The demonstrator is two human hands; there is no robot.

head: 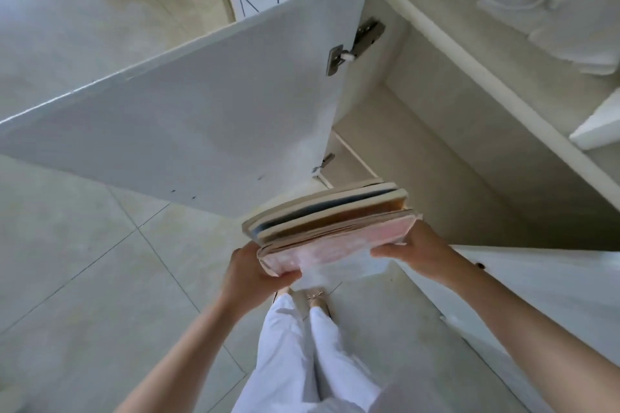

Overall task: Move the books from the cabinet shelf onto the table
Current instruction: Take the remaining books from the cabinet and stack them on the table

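A small stack of thin, pale-edged books with a pink cover nearest (330,223) is gripped at centre frame between the left hand (258,273) and right hand (414,250), fingers curled round opposite ends, outside the open white cabinet (469,131); it should be kept level and squeezed evenly while carried to the unseen worktop.

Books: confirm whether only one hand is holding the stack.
No: the left hand grips the near corner of the stack of books while the right hand holds its other end.
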